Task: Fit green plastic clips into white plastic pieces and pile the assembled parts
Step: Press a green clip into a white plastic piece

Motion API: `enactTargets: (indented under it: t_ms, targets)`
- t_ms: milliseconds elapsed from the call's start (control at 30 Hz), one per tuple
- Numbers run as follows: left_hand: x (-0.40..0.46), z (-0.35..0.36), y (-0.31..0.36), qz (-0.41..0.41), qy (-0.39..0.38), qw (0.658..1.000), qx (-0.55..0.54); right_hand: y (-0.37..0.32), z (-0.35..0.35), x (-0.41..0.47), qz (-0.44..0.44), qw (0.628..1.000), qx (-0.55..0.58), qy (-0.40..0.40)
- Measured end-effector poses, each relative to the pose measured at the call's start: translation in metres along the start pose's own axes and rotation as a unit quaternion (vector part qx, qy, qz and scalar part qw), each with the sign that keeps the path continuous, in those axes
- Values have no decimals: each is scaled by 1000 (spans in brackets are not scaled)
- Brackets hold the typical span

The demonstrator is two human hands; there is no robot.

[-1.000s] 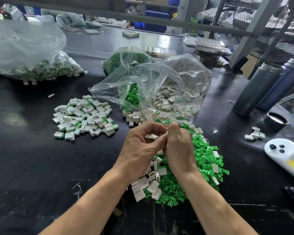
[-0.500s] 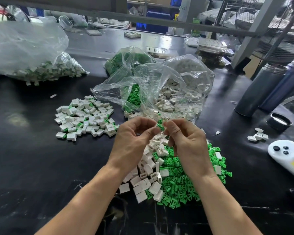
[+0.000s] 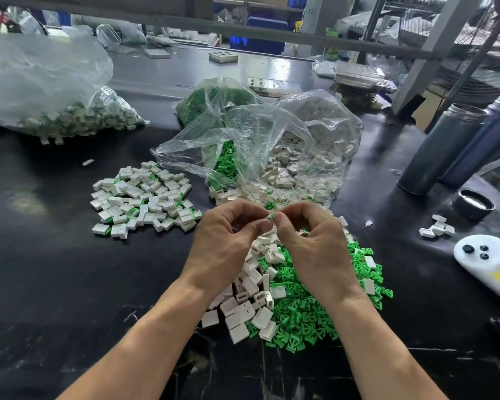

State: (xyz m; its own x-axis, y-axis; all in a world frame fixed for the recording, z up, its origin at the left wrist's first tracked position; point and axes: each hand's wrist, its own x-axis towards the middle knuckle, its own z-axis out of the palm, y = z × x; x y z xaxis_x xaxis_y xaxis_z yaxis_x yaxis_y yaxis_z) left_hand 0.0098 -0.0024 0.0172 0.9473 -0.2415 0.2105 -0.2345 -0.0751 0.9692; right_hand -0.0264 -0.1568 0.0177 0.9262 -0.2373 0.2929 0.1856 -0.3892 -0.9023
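Observation:
My left hand [image 3: 228,243] and my right hand [image 3: 315,243] meet fingertip to fingertip above the table, both pinching one small part [image 3: 270,216] with green and white showing between the fingers. Below them lies a heap of loose green clips [image 3: 309,310] with loose white pieces [image 3: 251,298] on its left side. A pile of assembled white-and-green parts [image 3: 145,197] sits to the left on the black table [image 3: 55,284].
Open clear bags of green clips [image 3: 223,163] and white pieces [image 3: 298,160] stand behind my hands. A big bag of assembled parts [image 3: 70,116] lies far left. Two metal flasks [image 3: 445,145], a black lid [image 3: 472,203], a few white pieces [image 3: 436,228] and a white handled device [image 3: 485,255] are at the right.
My hands lifted from the heap and drew slightly apart. The pinched part has gone from hidden, to held by my left hand alone, to held at both hands' fingertips.

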Motion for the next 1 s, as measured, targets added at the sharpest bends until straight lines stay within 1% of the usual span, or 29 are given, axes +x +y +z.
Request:
enactTargets:
  t_ms: [133, 433, 533, 733, 867, 1000]
  targets:
    - [0, -3, -1, 1, -3, 1000, 12, 1, -1, 3, 11, 1000, 9, -25]
    - [1, -9, -2, 16, -21, 1000, 0, 8, -7, 2, -5, 996, 19, -82]
    - [1, -11, -2, 20, -25, 999, -1, 8, -8, 2, -18, 996, 17, -88]
    - [0, -13, -1, 30, -30, 999, 12, 4, -8, 0, -60, 993, -26, -101]
    - [2, -15, -2, 30, -38, 999, 20, 3, -10, 0, -46, 993, -13, -112]
    - [2, -14, -4, 37, -30, 998, 28, 1, -8, -1, -38, 994, -14, -106]
